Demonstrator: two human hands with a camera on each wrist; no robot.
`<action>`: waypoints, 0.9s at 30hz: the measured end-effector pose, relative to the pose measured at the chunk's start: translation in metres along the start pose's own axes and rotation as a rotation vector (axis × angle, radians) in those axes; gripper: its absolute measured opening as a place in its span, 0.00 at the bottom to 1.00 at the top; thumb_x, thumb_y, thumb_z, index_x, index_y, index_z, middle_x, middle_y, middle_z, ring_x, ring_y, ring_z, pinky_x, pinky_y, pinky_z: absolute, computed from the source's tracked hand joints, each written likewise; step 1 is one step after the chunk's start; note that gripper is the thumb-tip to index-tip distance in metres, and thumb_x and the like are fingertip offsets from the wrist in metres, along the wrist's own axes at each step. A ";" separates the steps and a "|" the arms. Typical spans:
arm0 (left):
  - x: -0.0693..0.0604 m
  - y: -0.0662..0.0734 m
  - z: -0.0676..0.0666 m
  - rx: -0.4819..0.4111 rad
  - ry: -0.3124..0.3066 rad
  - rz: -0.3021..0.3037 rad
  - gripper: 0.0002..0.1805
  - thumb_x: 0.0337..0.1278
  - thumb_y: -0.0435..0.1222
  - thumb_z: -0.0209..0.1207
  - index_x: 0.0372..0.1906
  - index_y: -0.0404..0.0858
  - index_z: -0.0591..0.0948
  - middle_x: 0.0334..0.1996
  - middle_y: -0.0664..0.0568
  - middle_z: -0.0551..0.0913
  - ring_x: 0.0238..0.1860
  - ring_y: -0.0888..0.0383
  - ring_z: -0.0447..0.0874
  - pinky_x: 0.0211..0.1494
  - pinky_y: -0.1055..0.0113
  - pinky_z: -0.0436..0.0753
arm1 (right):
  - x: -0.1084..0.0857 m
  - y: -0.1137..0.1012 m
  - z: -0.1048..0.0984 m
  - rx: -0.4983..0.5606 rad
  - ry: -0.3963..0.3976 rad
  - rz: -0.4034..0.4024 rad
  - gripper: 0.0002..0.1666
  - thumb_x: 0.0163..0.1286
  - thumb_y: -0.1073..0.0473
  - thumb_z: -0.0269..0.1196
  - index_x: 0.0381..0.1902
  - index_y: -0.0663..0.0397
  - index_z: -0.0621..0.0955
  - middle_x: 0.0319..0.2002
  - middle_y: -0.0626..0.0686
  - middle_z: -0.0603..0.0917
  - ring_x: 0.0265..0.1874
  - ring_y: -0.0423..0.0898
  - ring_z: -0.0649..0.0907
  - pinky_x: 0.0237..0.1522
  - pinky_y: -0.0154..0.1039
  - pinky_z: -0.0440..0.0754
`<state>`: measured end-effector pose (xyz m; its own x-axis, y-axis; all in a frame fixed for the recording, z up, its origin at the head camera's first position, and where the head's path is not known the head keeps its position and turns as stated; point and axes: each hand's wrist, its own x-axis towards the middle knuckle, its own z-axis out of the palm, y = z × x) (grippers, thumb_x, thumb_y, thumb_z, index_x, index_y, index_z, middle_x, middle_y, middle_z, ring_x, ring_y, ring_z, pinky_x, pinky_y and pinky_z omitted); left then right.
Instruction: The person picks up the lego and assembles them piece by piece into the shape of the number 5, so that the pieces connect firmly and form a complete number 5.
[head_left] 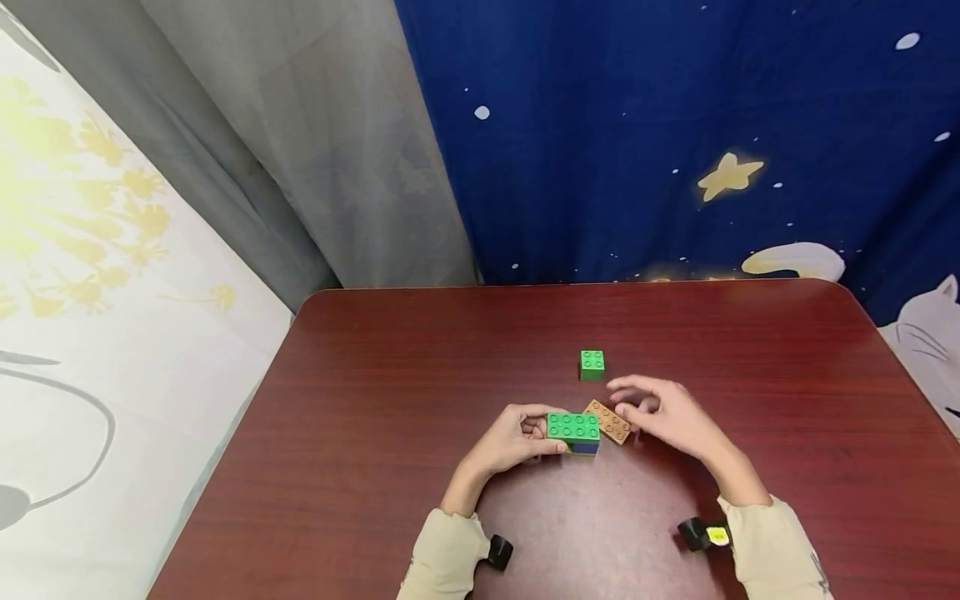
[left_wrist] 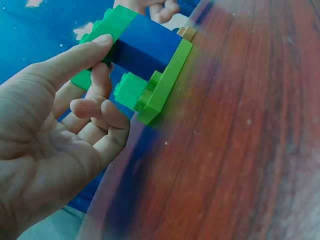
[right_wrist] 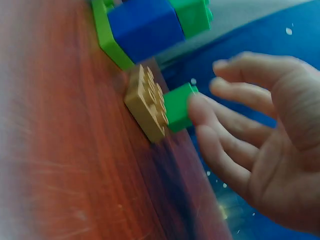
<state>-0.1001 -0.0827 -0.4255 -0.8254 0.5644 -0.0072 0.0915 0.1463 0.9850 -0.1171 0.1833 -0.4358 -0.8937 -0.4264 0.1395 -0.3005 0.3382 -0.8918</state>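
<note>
Over the table [head_left: 360, 450], the left hand [head_left: 501, 443] pinches the green-and-blue brick stack [head_left: 573, 427]; the right hand [head_left: 672, 415] hangs free, fingers loosely bent. Just beside its thumb lies the tan brick [head_left: 611, 424], and beyond its fingertips the small green brick [head_left: 592, 367].

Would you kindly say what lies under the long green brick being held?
A blue block is under one end, above a lime plate bearing a small green block; the left hand covers part of the underside.
</note>
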 end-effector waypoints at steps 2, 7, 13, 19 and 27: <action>0.001 0.000 0.000 0.005 -0.006 0.012 0.21 0.47 0.26 0.66 0.50 0.31 0.79 0.19 0.48 0.75 0.15 0.57 0.68 0.17 0.67 0.71 | 0.007 0.005 -0.003 -0.052 0.097 0.027 0.20 0.63 0.63 0.64 0.52 0.61 0.77 0.41 0.60 0.83 0.17 0.49 0.80 0.17 0.38 0.76; 0.002 0.000 0.000 0.017 0.002 0.033 0.21 0.46 0.25 0.66 0.50 0.30 0.79 0.18 0.47 0.74 0.15 0.61 0.67 0.18 0.72 0.69 | 0.030 0.015 -0.001 -0.210 0.245 0.048 0.26 0.59 0.57 0.68 0.55 0.59 0.76 0.45 0.59 0.81 0.17 0.45 0.80 0.19 0.36 0.75; 0.001 0.001 0.003 -0.009 -0.014 -0.006 0.22 0.47 0.25 0.65 0.51 0.30 0.79 0.19 0.48 0.75 0.16 0.55 0.68 0.19 0.71 0.70 | 0.047 0.023 0.008 -0.264 0.222 0.075 0.31 0.56 0.58 0.69 0.57 0.60 0.74 0.51 0.61 0.75 0.22 0.44 0.80 0.25 0.39 0.77; 0.002 0.006 0.005 0.027 -0.023 0.037 0.21 0.47 0.25 0.66 0.51 0.28 0.78 0.20 0.49 0.75 0.18 0.63 0.67 0.21 0.74 0.68 | 0.053 0.023 0.009 -0.255 0.171 0.116 0.27 0.58 0.62 0.67 0.55 0.61 0.74 0.46 0.62 0.76 0.22 0.46 0.80 0.23 0.38 0.76; 0.006 -0.012 0.005 0.016 0.002 0.065 0.21 0.47 0.26 0.66 0.50 0.30 0.79 0.23 0.55 0.78 0.20 0.67 0.70 0.22 0.74 0.70 | 0.055 0.018 0.010 -0.218 0.162 0.141 0.24 0.60 0.58 0.67 0.53 0.56 0.74 0.34 0.57 0.80 0.19 0.44 0.79 0.20 0.37 0.73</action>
<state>-0.1031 -0.0771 -0.4383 -0.8188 0.5712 0.0574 0.1538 0.1219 0.9806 -0.1681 0.1577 -0.4481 -0.9680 -0.2291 0.1028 -0.2180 0.5639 -0.7966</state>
